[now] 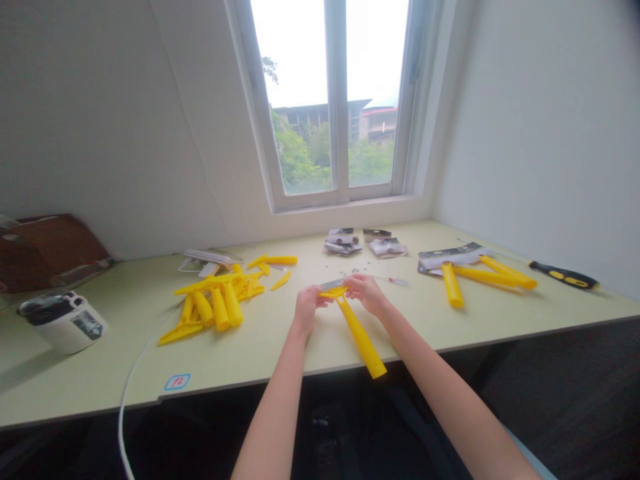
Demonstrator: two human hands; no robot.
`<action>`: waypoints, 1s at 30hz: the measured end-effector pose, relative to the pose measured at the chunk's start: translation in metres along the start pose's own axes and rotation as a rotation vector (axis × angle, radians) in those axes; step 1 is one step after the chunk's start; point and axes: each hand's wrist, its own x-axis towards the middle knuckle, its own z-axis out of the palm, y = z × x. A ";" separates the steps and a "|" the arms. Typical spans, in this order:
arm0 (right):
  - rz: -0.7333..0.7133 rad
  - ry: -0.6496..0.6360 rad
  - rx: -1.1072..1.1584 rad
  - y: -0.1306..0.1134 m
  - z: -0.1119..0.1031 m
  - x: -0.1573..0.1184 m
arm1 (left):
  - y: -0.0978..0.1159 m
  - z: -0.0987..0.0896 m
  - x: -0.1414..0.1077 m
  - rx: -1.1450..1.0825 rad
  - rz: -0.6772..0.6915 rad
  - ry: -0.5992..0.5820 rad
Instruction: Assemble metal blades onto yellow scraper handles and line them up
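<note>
Beyond the yellow long-handled plastic tool [364, 340], the tiny grey pieces [369, 263] are too small to identify, while left of it the thin white cable [121, 427] is cut off by the bottom edge.

The long yellow plastic tool [364, 340] is showing one plain yellow against its flat grey metal strip [331, 285]. The heaped tubular yellow plastic handles [220, 310] are repeating that unpatterned yellow. The slim black-and-yellow screwdriver handle [565, 275] is mixing both colours in patches. The flat pale yellow-green tabletop [265, 347] is setting off a small blue-outlined sticker [177, 382] with red marks. The cylindrical white cup [67, 338] is wearing a black lid [46, 307] and a dark printed patch [88, 325].
</note>
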 end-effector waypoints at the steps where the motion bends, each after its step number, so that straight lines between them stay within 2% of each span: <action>1: 0.002 -0.005 -0.001 0.000 0.000 0.000 | 0.000 0.000 0.000 0.003 0.001 0.001; 16: 0.024 0.008 -0.017 0.001 0.000 0.001 | 0.004 0.000 -0.003 -0.049 -0.068 -0.079; 24: 0.094 0.010 0.093 0.002 0.001 0.002 | 0.003 0.000 -0.002 0.002 -0.025 -0.032; 30: 0.079 -0.002 0.011 0.003 0.001 0.002 | 0.003 0.000 -0.001 0.029 0.004 0.010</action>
